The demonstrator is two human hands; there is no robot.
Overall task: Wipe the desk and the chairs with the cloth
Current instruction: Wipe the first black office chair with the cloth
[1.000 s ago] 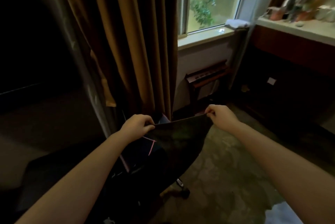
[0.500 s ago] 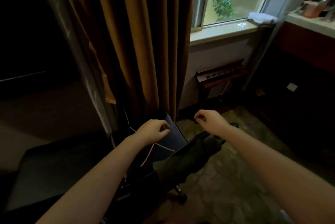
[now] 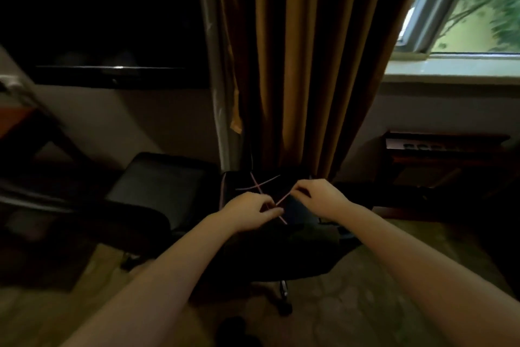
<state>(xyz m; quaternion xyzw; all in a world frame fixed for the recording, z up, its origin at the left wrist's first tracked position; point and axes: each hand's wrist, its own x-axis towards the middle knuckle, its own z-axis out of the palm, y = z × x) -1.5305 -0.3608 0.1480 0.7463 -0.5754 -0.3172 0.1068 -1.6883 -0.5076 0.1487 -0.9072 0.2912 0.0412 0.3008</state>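
Head view looks down on two bare forearms reaching forward over a dark chair (image 3: pixel 270 265) that stands in front of a long brown curtain (image 3: pixel 309 65). The left hand (image 3: pixel 250 211) and the right hand (image 3: pixel 319 199) are close together but apart, both above the far part of the seat. On each hand the fingers are curled in narrow, with the thumb near the fingertips. The light is too dim to tell whether either hand pinches anything.

Thin pink lines (image 3: pixel 263 186) cross on the dark surface just beyond and between the hands. The left thumb and forefinger meet right at one of them.

The cloth (image 3: pixel 311 237), dark and crumpled, lies on the near part of the seat, under the right wrist and nearer than both hands. No finger is on it. A chair wheel (image 3: pixel 284 307) shows below the seat on the mottled floor (image 3: pixel 380 304).

A second dark padded seat (image 3: pixel 157 186) stands to the left, near the curtain's edge. A window (image 3: pixel 472 9) with green leaves outside is at far right, above a pale sill (image 3: pixel 450 72). A low wooden stand (image 3: pixel 444 149) sits under it against the wall.
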